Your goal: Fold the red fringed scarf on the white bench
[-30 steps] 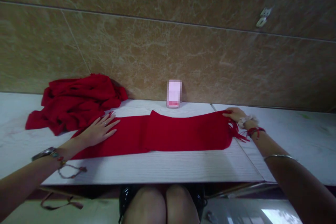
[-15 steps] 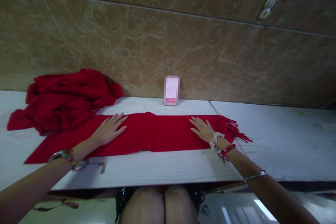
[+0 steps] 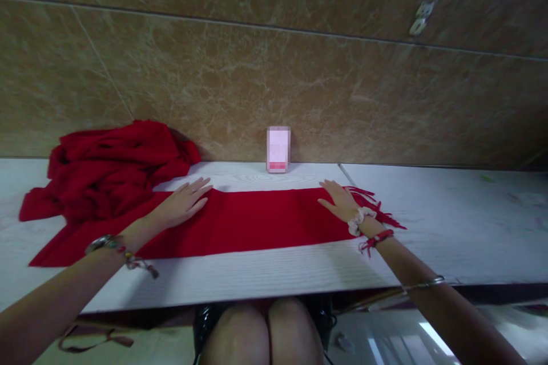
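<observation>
Your bare knees sit under the near edge of the white tabletop. Your left wrist carries a beaded bracelet, its loose end dangling just in front of the cloth; your right has a pale scrunchie. Beyond, the red scarf lies flat across the table, your left forearm hiding part of it. Your hands are well apart, both flat with fingers spread, gripping nothing: the left hand on the scarf near the heap, the right hand by the fringe. The red heap crowds the scarf's left end; you cannot tell whether they join. Farther back, a pale, blurred-out upright object stands by the brown wall, which bears a small white fitting.
</observation>
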Tool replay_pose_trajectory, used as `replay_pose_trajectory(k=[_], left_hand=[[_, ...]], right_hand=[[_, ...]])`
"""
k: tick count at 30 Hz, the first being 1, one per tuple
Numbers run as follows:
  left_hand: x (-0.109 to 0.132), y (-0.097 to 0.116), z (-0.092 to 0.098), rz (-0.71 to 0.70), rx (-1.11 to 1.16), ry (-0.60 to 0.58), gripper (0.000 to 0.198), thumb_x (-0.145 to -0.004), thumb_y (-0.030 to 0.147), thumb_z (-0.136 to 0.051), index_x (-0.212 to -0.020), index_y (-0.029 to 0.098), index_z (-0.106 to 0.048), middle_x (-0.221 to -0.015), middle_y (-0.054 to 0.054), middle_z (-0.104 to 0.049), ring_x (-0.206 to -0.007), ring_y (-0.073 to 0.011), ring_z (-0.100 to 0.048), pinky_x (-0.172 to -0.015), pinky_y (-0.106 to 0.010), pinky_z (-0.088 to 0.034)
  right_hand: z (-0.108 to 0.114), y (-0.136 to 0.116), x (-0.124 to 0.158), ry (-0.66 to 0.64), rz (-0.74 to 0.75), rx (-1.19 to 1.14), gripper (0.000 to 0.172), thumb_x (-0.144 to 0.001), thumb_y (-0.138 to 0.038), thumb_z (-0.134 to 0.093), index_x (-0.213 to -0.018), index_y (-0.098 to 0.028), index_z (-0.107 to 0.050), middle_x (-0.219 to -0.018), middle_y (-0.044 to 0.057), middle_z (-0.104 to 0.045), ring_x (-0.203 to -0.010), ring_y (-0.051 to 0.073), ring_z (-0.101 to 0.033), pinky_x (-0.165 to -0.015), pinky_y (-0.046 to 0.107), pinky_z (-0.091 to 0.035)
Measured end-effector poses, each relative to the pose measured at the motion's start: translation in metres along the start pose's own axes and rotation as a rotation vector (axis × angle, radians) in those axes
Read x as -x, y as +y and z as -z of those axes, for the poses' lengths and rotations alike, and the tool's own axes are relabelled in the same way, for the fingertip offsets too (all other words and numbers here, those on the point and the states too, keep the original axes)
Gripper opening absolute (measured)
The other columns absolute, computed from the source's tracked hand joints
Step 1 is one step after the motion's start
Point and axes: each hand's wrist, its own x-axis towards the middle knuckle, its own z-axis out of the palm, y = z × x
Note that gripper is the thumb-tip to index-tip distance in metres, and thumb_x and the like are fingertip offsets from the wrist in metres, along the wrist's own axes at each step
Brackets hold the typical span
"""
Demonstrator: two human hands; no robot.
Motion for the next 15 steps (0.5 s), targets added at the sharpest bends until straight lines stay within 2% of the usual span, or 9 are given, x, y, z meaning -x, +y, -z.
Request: replay_pose_trajectory(k=[3,5,7,9,11,15], left_hand=[[-0.043,0.035,-0.001,-0.042,0.067,0.090,0.050,-0.085,0.038,-0.025,-0.126,0.014,-0.041,-0.140,-0.010,-0.030,-0.129,-0.0214,-0.025,-0.103,-0.039,-0.024],[-0.074,0.060,-0.008,-0.069,0.125,0.101,0.048,-0.085,0.036,-0.029,-0.126,0.013,-0.040,-0.140,-0.011,-0.030,-0.129,-0.0222,-0.025,-0.103,-0.040,-0.024],[-0.104,0.084,-0.019,-0.036,0.211,0.102,0.048,-0.084,0.033,-0.032,-0.126,0.011,-0.040,-0.138,-0.013,-0.032,-0.128,-0.0239,-0.026,-0.102,-0.040,-0.026],[-0.129,0.105,-0.031,-0.041,0.293,0.128,0.046,-0.085,0.031,-0.033,-0.124,0.009,-0.040,-0.136,-0.015,-0.036,-0.126,-0.0229,-0.030,-0.103,-0.038,-0.026],[-0.145,0.123,-0.041,-0.110,0.336,0.138,0.044,-0.085,0.031,-0.033,-0.123,0.011,-0.042,-0.134,-0.014,-0.038,-0.125,-0.0213,-0.033,-0.102,-0.037,-0.027],[-0.151,0.147,-0.048,-0.190,0.320,0.112,0.044,-0.086,0.035,-0.035,-0.125,0.016,-0.041,-0.138,-0.013,-0.033,-0.128,-0.0234,-0.027,-0.102,-0.042,-0.025]], right_hand=[[0.012,0.042,0.011,0.058,-0.174,0.073,0.051,-0.076,-0.043,-0.050,-0.121,-0.019,-0.048,-0.126,0.014,-0.049,-0.118,0.032,-0.040,-0.093,0.051,-0.034],[0.019,0.066,0.024,0.017,-0.223,0.095,0.050,-0.073,-0.042,-0.053,-0.117,-0.019,-0.052,-0.118,0.013,-0.055,-0.111,0.032,-0.047,-0.090,0.047,-0.038],[0.025,0.082,0.033,-0.043,-0.246,0.100,0.046,-0.073,-0.040,-0.054,-0.113,-0.019,-0.055,-0.109,0.012,-0.061,-0.101,0.029,-0.055,-0.085,0.043,-0.043],[0.030,0.088,0.035,-0.077,-0.259,0.101,0.041,-0.073,-0.038,-0.053,-0.109,-0.019,-0.058,-0.100,0.010,-0.065,-0.094,0.027,-0.059,-0.081,0.039,-0.046],[0.034,0.088,0.030,-0.078,-0.251,0.102,0.037,-0.074,-0.036,-0.053,-0.105,-0.020,-0.061,-0.095,0.009,-0.066,-0.091,0.026,-0.060,-0.079,0.037,-0.046],[0.041,0.086,0.017,-0.084,-0.185,0.073,0.030,-0.074,-0.033,-0.053,-0.100,-0.021,-0.063,-0.093,0.008,-0.067,-0.091,0.024,-0.060,-0.083,0.037,-0.045]])
